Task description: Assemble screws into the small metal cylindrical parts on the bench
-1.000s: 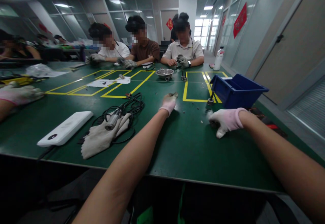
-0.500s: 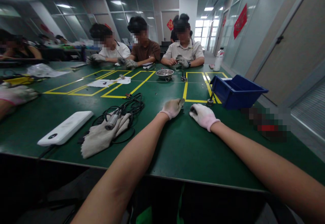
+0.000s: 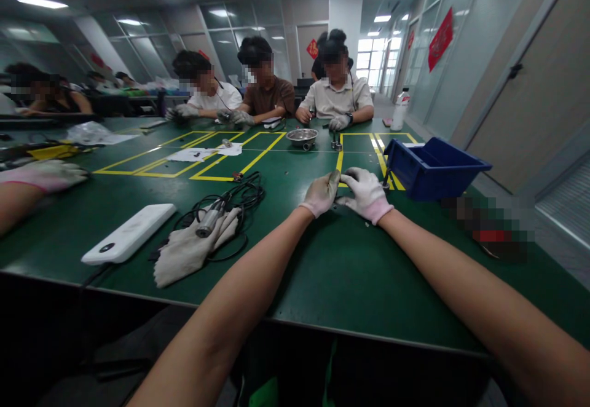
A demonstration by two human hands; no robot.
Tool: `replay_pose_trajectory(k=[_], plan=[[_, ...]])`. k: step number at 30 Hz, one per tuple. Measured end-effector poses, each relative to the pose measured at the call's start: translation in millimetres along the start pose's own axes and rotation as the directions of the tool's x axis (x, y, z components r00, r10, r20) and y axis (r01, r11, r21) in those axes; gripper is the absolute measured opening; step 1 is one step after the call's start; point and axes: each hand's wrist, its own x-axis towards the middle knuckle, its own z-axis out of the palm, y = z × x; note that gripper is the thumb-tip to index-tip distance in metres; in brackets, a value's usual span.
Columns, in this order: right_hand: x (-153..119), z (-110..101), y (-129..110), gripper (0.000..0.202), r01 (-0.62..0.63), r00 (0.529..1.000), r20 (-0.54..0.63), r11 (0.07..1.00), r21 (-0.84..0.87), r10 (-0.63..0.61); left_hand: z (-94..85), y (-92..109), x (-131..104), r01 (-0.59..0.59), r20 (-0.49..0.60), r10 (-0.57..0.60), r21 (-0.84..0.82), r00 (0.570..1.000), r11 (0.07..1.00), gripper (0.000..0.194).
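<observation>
Both of my hands wear whitish knit gloves with pink cuffs and meet above the green table. My left hand is closed, its thumb and fingers pressed together; whatever they grip is too small or hidden to name. My right hand is closed too, fingers curled, with its fingertips against those of my left hand. Just under them, tiny dark bits lie on the table. Partly hidden behind my right hand stands a dark metal part, close to the blue bin.
To the left are a white power bank, a spare glove and a metal cylinder with black cables. Farther off are a steel bowl and yellow tape rectangles. A neighbour's gloved hand rests at far left; people sit opposite.
My right hand has moved left and up to meet my left hand, and its fingers have drawn in. The view has shifted slightly. Across the table, a person's gloved hand has lowered.
</observation>
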Motion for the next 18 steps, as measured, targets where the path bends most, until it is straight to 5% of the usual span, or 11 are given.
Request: replay_pose_trajectory(k=[3, 8, 13, 18], plan=[[10, 9, 14, 0.052, 0.028, 0.998, 0.066, 0.993, -0.118, -0.021, -4.4, -8, 1, 0.122, -0.094, -0.109, 0.146, 0.99, 0.982, 0.056], [24, 32, 28, 0.047, -0.33, 0.933, 0.062, 0.912, -0.244, 0.354, -6.7, -11, 3, 0.202, -0.185, -0.161, 0.233, 0.97, 0.951, 0.055], [24, 34, 27, 0.057, -0.425, 0.799, 0.318, 0.854, -0.3, 0.51, -1.0, -9, 1, 0.222, -0.09, -0.205, 0.29, 0.975, 0.931, 0.052], [32, 30, 29, 0.053, -0.43, 0.823, 0.249, 0.847, -0.313, 0.511, 2.2, -15, -2, 0.223, 0.002, -0.234, 0.293, 0.972, 0.93, 0.052]])
